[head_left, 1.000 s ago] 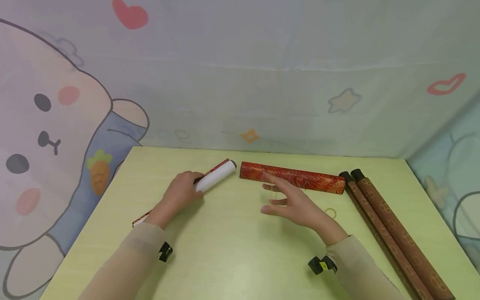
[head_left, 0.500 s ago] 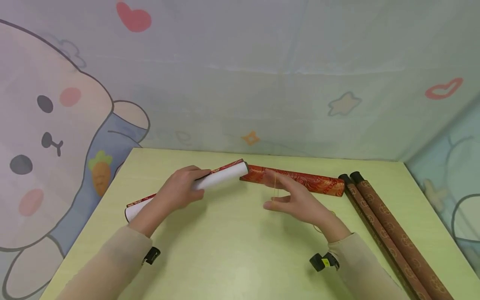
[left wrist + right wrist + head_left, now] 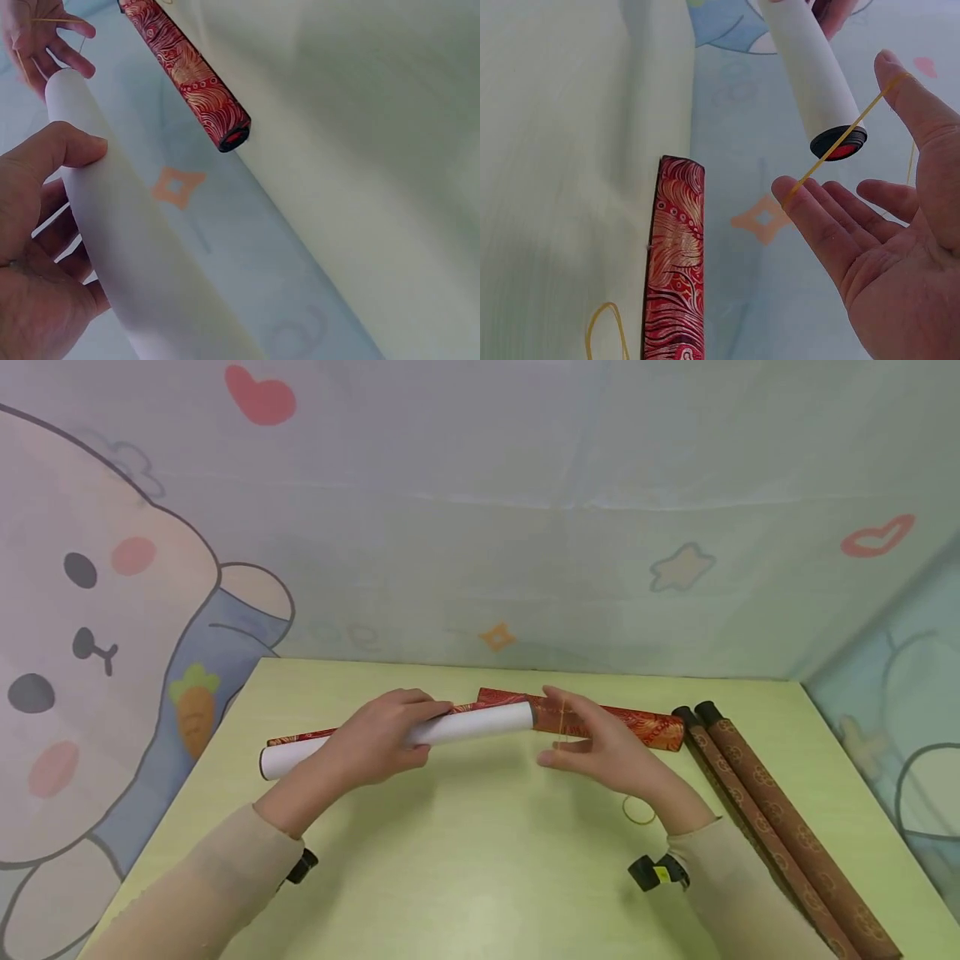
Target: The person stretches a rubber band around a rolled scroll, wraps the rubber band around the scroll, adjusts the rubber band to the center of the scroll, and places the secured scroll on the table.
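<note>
My left hand (image 3: 378, 739) grips a white paper roll (image 3: 483, 723) around its middle, thumb on the near side. A red patterned strip shows along the roll's far edge. The right wrist view shows its dark-rimmed end with red inside. A thin yellow rubber band (image 3: 870, 109) is stretched across the spread fingers and thumb of my right hand (image 3: 611, 756). The roll's right end points at this hand, a short gap from the band. Behind the two hands, a red and gold patterned roll (image 3: 645, 727) lies on the table, partly covered in the head view.
Two brown patterned rolls (image 3: 780, 835) with black ends lie side by side, slanting along the table's right side. A loose rubber band (image 3: 640, 823) lies near my right wrist. A printed cloth (image 3: 450, 543) hangs behind the table (image 3: 465, 877).
My left hand has lifted the white roll, carried it right and turned it more level, so its end nears the right hand. The right hand has moved slightly right, band still stretched on it.
</note>
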`<move>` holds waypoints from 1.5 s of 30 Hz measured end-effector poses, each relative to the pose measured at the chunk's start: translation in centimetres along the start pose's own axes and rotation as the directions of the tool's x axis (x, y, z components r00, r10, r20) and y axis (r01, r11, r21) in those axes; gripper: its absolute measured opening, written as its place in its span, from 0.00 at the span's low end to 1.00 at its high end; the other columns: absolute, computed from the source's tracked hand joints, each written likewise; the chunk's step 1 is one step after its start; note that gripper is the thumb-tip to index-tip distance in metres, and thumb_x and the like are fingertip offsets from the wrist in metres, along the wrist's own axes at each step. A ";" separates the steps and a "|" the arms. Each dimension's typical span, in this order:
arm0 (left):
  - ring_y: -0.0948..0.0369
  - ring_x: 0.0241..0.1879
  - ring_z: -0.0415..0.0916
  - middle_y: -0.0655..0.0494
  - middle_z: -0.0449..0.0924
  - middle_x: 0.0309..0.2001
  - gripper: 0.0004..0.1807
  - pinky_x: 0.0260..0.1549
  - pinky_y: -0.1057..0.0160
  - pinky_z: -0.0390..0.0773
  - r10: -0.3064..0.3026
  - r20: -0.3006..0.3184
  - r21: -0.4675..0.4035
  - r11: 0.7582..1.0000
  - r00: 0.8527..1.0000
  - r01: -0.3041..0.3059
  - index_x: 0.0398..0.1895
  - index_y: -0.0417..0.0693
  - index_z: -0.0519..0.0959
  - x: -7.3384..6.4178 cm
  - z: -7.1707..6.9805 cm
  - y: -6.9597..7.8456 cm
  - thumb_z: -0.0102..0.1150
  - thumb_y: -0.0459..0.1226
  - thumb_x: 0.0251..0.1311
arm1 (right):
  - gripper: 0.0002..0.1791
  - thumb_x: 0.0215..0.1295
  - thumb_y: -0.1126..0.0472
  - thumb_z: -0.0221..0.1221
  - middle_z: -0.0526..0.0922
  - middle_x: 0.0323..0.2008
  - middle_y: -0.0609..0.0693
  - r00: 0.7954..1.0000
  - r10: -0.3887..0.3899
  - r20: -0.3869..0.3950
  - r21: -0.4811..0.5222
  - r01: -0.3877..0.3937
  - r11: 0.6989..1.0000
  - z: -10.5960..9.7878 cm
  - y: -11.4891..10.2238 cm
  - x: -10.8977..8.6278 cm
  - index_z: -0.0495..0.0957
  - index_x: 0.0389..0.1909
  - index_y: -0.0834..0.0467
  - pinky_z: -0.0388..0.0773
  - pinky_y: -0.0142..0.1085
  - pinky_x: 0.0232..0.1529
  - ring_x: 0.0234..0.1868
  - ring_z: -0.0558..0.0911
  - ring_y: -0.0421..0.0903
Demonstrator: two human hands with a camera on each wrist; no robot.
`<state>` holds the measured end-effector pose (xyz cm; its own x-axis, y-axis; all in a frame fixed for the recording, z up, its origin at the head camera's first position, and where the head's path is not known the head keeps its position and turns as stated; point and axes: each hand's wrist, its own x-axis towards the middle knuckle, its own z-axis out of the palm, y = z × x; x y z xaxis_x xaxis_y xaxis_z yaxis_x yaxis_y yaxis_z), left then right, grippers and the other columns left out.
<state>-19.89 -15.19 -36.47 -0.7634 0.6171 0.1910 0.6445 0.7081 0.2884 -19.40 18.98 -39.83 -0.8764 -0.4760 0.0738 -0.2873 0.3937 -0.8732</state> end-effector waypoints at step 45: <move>0.52 0.59 0.78 0.52 0.82 0.59 0.29 0.55 0.53 0.83 0.161 -0.163 -0.047 0.984 0.973 -0.171 0.69 0.48 0.82 0.3 0.0 2.0 0.71 0.30 0.63 | 0.35 0.71 0.57 0.71 0.76 0.62 0.60 1.000 0.013 0.023 0.223 -0.018 0.975 -0.1 -1.2 0.4 0.71 0.76 0.55 0.85 0.39 0.50 0.56 0.82 0.57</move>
<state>-18.88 -13.58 -35.84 -0.6464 0.6589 0.3848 0.7626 0.5756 0.2953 -19.47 18.35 -38.72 -0.8709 -0.4887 0.0512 -0.1780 0.2166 -0.9599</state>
